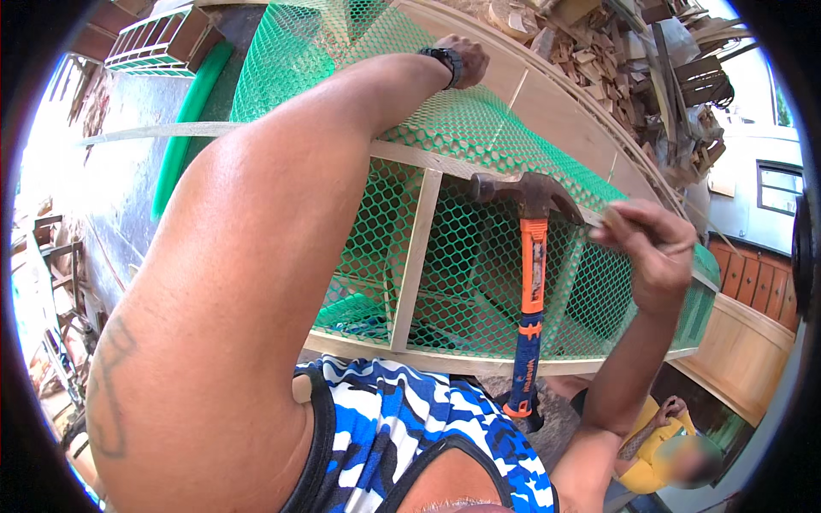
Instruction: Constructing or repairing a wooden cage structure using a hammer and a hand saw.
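- Two hands work at a pale wooden frame [425, 256] covered in green plastic mesh [479, 248], seen from our head camera looking down past our blue, white and black camouflage vest [402, 410].
- Our left hand [466, 58] reaches across the top of the frame, fingers curled down and pressing on the mesh at the far upper rail; a black wristwatch [445, 61] sits on that wrist.
- Our right hand [654, 252] is raised at the right end of the frame, thumb and fingers pinched closed on something small and thin; we cannot tell what it is.
- Between the two hands, a claw hammer with a dark steel head and an orange and blue handle [532, 282] hangs by its head from the frame's upper rail, handle pointing straight down in front of the mesh; neither hand touches it.
- Behind the frame, a heap of scrap wood offcuts [616, 60] fills the upper right, well apart from the hands.
- At upper left, a second small mesh-covered wooden crate [158, 43] rests on grey ground beside a green roll [184, 128].
- At lower right, another person in a yellow shirt [654, 445] sits below the frame.
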The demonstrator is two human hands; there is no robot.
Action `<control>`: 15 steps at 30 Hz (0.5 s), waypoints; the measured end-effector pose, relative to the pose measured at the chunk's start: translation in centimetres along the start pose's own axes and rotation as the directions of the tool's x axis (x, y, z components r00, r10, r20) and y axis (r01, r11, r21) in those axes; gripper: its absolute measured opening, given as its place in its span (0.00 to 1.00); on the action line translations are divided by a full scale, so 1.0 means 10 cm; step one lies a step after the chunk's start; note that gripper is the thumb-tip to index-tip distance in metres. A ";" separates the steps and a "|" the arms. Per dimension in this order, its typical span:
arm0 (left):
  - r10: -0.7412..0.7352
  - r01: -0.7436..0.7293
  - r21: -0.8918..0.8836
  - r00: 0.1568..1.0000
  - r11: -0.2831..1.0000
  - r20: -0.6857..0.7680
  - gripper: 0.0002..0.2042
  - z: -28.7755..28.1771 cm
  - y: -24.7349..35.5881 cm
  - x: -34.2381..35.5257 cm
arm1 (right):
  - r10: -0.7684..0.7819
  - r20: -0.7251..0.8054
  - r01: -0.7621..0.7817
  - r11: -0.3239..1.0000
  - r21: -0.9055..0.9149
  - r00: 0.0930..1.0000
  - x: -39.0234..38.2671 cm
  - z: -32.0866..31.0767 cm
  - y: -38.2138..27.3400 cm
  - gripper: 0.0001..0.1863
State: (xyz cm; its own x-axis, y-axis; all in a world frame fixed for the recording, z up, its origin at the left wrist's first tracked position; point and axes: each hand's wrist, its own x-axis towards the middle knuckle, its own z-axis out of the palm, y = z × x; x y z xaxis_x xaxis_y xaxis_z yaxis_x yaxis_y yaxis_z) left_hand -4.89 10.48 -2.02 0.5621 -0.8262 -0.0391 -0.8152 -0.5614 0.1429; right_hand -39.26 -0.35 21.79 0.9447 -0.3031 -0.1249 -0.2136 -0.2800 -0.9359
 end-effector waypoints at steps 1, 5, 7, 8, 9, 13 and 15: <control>-0.005 0.005 0.002 1.000 1.000 0.001 0.18 0.01 -0.02 0.00 | -0.176 0.077 0.179 0.983 -0.031 0.981 0.11 0.20 -0.02 0.09; -0.021 0.021 0.015 1.000 1.000 -0.015 0.17 0.06 -0.05 -0.03 | -0.391 0.302 0.445 0.885 -0.136 0.870 0.48 0.79 -0.08 0.09; -0.021 0.022 0.019 0.999 1.000 -0.036 0.17 0.05 -0.03 -0.05 | -0.248 0.288 0.284 0.955 -0.090 0.925 0.53 1.00 -0.14 0.08; -0.005 0.006 0.016 0.999 1.000 -0.052 0.16 0.04 -0.02 -0.04 | -0.099 0.276 0.115 0.993 -0.040 0.956 0.56 1.07 -0.17 0.07; 0.010 -0.009 0.013 0.998 1.000 -0.067 0.16 0.02 0.00 -0.03 | -0.099 0.279 0.115 0.992 -0.043 0.955 0.58 1.13 -0.15 0.07; 0.009 -0.007 0.040 0.998 0.999 -0.059 0.15 0.01 -0.01 -0.06 | -0.224 0.223 0.245 0.967 -0.067 0.949 0.68 1.32 0.02 0.07; 0.037 -0.033 0.065 0.998 0.997 -0.060 0.15 -0.01 -0.03 -0.08 | -0.252 0.267 0.301 0.939 -0.163 0.930 0.71 1.36 0.02 0.07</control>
State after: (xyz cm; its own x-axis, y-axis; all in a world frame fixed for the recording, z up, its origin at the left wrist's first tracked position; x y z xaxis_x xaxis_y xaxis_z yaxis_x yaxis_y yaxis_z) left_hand -5.08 11.35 -1.91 0.5392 -0.8418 0.0252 -0.8405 -0.5359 0.0795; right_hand -29.20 9.82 16.29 0.9990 0.0321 0.0317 0.0435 -0.5029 -0.8633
